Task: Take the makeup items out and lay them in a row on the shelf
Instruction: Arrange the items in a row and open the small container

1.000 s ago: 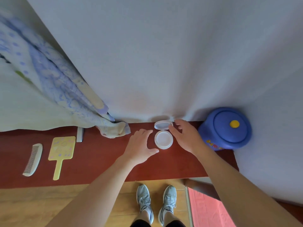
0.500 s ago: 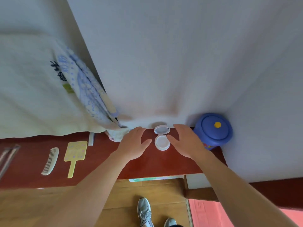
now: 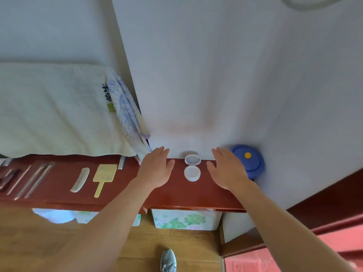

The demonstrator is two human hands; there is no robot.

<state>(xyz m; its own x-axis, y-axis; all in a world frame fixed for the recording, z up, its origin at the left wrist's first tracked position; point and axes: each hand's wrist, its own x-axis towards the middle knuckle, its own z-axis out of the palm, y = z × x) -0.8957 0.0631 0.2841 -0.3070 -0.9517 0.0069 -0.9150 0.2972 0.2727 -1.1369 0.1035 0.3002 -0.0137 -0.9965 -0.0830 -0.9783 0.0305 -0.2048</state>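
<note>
On the red-brown shelf [image 3: 176,195] a white round compact [image 3: 192,167] lies open toward the right end, its base flat on the wood and its mirrored lid tipped back against the wall at the shelf's back edge. The left hand [image 3: 157,167] and the right hand [image 3: 225,169] flank it, palms down, fingers straight and slightly spread, each just beside the compact but not touching it and holding nothing; whether the palms rest on the wood or hover above it cannot be told. At the shelf's right end, behind the right hand, stands a blue lidded pot [image 3: 253,163] with a yellow knob. Left of the left hand lie a yellow hand mirror [image 3: 104,176] and a pale comb [image 3: 80,180], side by side with their lengths running front to back, and further toward the left end several slim metal tools [image 3: 35,179], too blurred to name. A small metal piece [image 3: 121,162] sits at the back edge. A white towel [image 3: 59,110] and a blue-patterned cloth [image 3: 127,114] hang over that stretch. Under the front edge is a floral box [image 3: 186,219].
</note>
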